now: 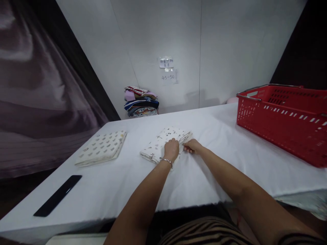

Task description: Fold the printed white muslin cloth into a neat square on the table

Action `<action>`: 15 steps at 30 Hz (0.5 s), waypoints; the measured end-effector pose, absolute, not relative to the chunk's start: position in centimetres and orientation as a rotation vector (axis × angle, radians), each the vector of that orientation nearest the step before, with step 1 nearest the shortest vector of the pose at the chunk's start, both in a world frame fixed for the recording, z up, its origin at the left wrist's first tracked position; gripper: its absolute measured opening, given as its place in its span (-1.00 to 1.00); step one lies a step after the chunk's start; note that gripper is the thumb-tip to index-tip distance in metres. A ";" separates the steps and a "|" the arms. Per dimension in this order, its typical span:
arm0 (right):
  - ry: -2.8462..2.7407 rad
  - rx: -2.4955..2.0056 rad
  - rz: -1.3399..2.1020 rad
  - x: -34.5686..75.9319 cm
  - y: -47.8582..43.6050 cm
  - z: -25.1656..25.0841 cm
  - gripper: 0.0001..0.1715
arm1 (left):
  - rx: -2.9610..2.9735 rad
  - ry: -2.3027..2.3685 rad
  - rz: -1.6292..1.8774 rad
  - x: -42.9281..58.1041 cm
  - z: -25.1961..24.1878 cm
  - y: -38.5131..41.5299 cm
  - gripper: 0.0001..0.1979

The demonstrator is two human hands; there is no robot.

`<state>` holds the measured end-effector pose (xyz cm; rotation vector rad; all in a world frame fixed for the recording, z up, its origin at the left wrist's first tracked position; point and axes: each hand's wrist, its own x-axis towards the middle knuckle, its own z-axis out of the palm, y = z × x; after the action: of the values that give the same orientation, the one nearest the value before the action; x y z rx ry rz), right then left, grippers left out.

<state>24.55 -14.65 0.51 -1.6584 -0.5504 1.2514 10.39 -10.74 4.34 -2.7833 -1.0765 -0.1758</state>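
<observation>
A folded white cloth (pixel 159 141) with small grey and brown prints lies at the middle of the white-covered table, set at a slant. My left hand (pixel 171 149), with a silver bracelet at the wrist, rests on its right part, fingers curled down onto the fabric. At the cloth's right edge, where several folded layers show, my right hand (pixel 193 146) has its fingers closed on the border. The two hands are close together but apart. My left fingertips are partly hidden from this angle.
To the left lies another folded cream cloth (pixel 102 148) with rows of grey prints. A flat black strip (pixel 58 195) is near the table's left front. A red plastic basket (pixel 281 119) stands at the right. Stacked fabrics (pixel 141 102) sit behind the table by the wall.
</observation>
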 end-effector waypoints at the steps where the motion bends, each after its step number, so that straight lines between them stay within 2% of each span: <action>1: -0.552 -1.667 1.256 24.6 -14.7 0.5 -0.77 | -2.788 -1.077 -0.174 10.4 4.4 -10.7 -0.75; 9: -0.517 -1.676 1.331 24.5 -13.8 0.2 -0.81 | -2.805 -1.089 -0.175 10.6 4.1 -10.5 -0.75; 15: -0.458 -1.650 1.248 23.8 -13.8 0.3 -0.72 | -2.789 -1.067 -0.210 10.4 3.9 -10.4 -0.76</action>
<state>23.82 -13.82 0.34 -1.6504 -0.4575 1.2479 10.45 -10.45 3.88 -2.7889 -1.0669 -0.2104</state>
